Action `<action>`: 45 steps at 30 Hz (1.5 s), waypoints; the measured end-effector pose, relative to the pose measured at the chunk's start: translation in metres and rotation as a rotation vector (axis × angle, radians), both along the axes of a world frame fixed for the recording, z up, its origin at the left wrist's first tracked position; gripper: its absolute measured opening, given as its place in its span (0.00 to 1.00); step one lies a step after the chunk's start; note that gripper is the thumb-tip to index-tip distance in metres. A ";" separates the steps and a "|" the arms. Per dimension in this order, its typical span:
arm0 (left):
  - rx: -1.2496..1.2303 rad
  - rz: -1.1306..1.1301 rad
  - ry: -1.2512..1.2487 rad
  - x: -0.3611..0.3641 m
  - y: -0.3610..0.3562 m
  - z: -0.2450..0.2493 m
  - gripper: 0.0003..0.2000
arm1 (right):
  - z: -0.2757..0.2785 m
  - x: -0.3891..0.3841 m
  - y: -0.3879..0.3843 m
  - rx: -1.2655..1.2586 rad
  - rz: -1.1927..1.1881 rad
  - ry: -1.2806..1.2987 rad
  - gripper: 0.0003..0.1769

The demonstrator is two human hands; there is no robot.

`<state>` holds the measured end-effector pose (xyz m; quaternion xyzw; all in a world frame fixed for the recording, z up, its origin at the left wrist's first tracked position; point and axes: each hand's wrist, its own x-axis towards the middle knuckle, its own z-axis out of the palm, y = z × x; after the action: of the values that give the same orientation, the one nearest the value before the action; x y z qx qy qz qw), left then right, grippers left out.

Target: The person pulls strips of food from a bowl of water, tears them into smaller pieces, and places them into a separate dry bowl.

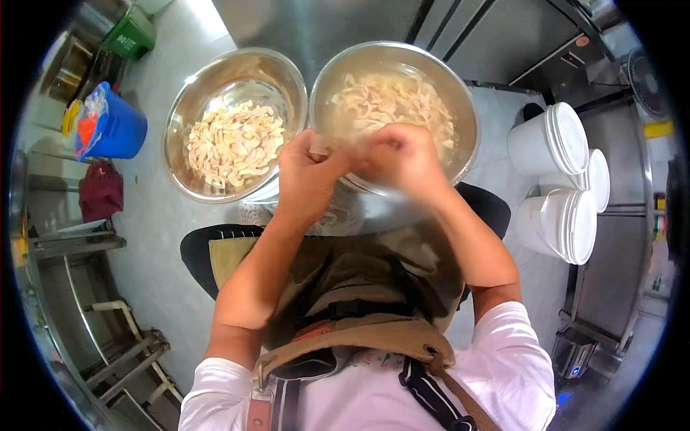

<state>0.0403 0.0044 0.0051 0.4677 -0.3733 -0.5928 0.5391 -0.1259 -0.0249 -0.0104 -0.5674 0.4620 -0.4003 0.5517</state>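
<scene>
Pale strips (392, 100) lie in a bowl (466, 97) just beyond the left hand (309, 171) and right hand (408, 156), both curled, anything pinched unclear.

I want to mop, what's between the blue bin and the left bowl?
Head view shows only bare grey floor between the blue bin and left bowl.

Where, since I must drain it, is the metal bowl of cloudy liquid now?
In the head view, the metal bowl of cloudy liquid is ahead of the person, right of the other metal bowl; the right hand covers part of its near rim.
</scene>
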 end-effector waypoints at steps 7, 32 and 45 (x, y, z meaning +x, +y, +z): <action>-0.119 0.090 -0.334 0.051 -0.007 0.006 0.04 | -0.020 -0.006 -0.004 0.043 -0.056 0.027 0.07; -0.274 0.131 -1.597 0.244 -0.087 -0.086 0.14 | -0.259 0.114 0.064 -0.602 0.540 0.749 0.11; -0.299 0.169 -1.331 0.126 -0.029 -0.015 0.13 | -0.089 -0.002 -0.124 -0.261 0.343 0.954 0.16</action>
<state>0.1662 -0.0245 -0.0103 0.6805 -0.6649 -0.0771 0.2981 -0.1278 -0.1486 -0.0991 -0.8183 0.5084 -0.0555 0.2623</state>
